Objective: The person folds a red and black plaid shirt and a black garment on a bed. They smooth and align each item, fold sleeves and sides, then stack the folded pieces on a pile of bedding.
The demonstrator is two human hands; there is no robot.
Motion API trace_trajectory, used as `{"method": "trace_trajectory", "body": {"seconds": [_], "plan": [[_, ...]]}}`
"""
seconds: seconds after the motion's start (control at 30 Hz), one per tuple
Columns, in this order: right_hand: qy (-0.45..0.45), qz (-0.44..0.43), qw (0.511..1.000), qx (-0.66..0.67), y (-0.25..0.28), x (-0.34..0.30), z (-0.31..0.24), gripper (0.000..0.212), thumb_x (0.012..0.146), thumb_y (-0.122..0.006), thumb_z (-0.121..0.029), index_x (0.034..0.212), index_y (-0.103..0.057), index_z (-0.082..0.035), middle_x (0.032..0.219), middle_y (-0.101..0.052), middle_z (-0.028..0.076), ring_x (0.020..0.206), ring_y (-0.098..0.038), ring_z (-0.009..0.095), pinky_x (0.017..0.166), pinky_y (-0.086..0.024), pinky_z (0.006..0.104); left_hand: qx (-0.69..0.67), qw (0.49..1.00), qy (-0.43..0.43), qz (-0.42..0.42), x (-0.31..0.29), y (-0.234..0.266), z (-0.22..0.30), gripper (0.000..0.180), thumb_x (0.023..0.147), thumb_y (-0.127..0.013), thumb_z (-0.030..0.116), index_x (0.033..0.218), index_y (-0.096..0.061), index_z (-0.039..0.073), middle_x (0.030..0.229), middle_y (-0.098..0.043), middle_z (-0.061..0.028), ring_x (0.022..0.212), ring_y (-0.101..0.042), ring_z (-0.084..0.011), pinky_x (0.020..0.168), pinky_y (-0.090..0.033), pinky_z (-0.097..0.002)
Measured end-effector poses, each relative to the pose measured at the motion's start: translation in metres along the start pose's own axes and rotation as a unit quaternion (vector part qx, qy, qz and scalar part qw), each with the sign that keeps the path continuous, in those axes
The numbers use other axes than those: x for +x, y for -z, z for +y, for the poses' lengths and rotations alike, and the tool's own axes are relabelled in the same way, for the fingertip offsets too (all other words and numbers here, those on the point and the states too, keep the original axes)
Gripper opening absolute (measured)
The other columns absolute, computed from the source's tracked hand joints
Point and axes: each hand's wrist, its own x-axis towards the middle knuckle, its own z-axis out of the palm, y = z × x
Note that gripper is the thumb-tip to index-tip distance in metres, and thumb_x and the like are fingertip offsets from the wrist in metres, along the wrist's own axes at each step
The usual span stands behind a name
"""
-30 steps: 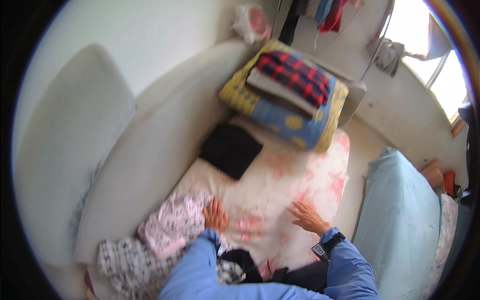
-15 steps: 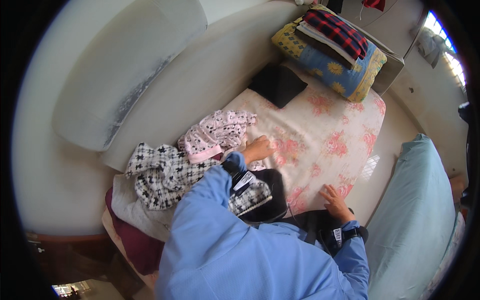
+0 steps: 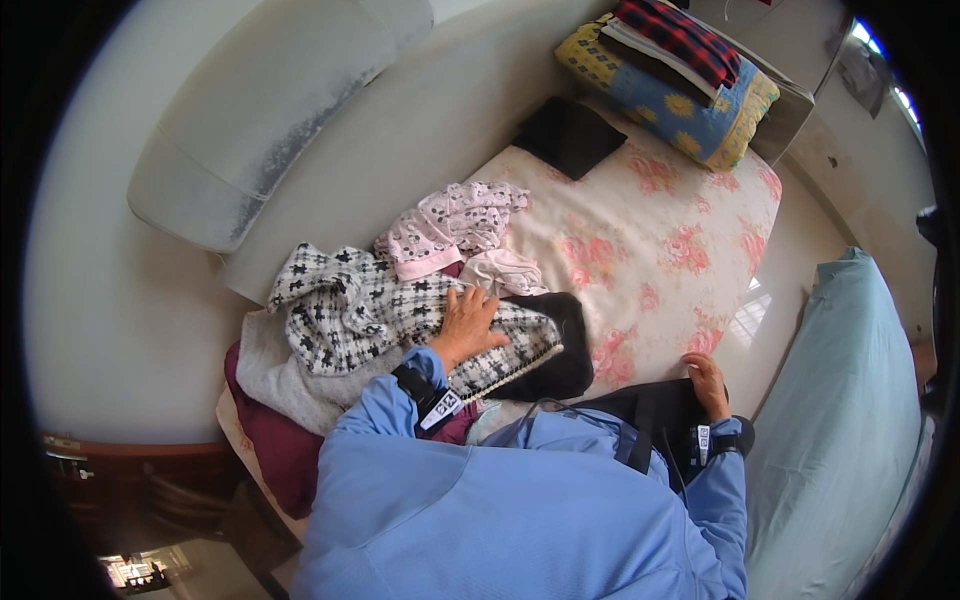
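Note:
My left hand (image 3: 468, 325) lies with fingers spread on a black-and-white patterned garment (image 3: 345, 325), which has a pale trim along its near right edge. Under that garment's right end a black cloth item (image 3: 568, 345) sticks out. Just beyond my left hand are a crumpled pink garment with dark spots (image 3: 450, 222) and a plain pale pink cloth (image 3: 503, 270). My right hand (image 3: 708, 382) is at the mattress's near right edge, beside my lap, fingers loosely bent and nothing visible in it.
The floral-covered mattress (image 3: 640, 240) bears a folded black cloth (image 3: 570, 137). Beyond it, a blue-and-yellow pillow (image 3: 665, 108) carries folded clothes, a red plaid one (image 3: 685, 40) on top. Grey (image 3: 275, 375) and maroon (image 3: 270, 445) clothes lie at left. A light-blue covered bundle (image 3: 845, 410) stands at right.
My left hand has come back from the floral sheet onto the black-and-white garment. My right hand has lifted off the sheet, its fingers drawn closer together. The whole view has shifted slightly.

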Motion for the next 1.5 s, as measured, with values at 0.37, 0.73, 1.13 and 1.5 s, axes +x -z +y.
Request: {"method": "trace_trajectory", "body": {"seconds": [0.37, 0.73, 1.13, 1.5], "plan": [[0.007, 0.029, 0.998, -0.052, -0.004, -0.012, -0.001, 0.015, 0.082, -0.055, -0.005, 0.091, -0.067, -0.004, 0.101, -0.065, 0.01, 0.093, -0.063, 0.03, 0.082, -0.05, 0.0345, -0.39, 0.888, 0.057, 0.239, 0.015, 0.07, -0.09, 0.019, 0.073, -0.061, 0.011, 0.086, -0.063, -0.003, 0.073, -0.063, -0.0131, 0.069, -0.058, -0.0175, 0.063, -0.048, -0.0324], [-0.07, -0.063, 0.995, -0.013, -0.007, 0.01, -0.005, 0.018, 0.084, -0.056, -0.008, 0.096, -0.067, 0.0, 0.089, -0.067, 0.014, 0.08, -0.067, 0.027, 0.073, -0.052, 0.0334, 0.203, 0.865, 0.392, 0.238, -0.052, 0.156, -0.126, 0.05, 0.079, -0.067, 0.027, 0.121, -0.056, 0.002, 0.12, -0.057, -0.0179, 0.114, -0.054, -0.0352, 0.091, -0.042, -0.0499], [0.059, -0.343, 0.936, 0.046, -0.1, 0.06, -0.117, 0.05, 0.083, -0.069, -0.029, 0.121, -0.059, 0.001, 0.107, -0.067, 0.017, 0.099, -0.065, 0.028, 0.084, -0.051, 0.0362, -0.032, 0.969, -0.218, 0.11, -0.004, -0.019, 0.033, 0.022, 0.072, -0.07, 0.023, 0.082, -0.059, 0.007, 0.084, -0.057, -0.0099, 0.085, -0.054, -0.0276, 0.078, -0.039, -0.0401], [0.325, -0.094, 0.926, -0.168, -0.1, 0.074, -0.164, 0.039, 0.082, -0.058, -0.011, 0.12, -0.06, -0.018, 0.121, -0.058, 0.011, 0.114, -0.053, 0.028, 0.091, -0.044, 0.0396, -0.084, 0.943, -0.299, -0.121, -0.006, -0.026, 0.072, 0.025, 0.068, -0.06, 0.008, 0.092, -0.055, 0.009, 0.083, -0.061, -0.0088, 0.084, -0.06, -0.0298, 0.073, -0.043, -0.0434]]}}
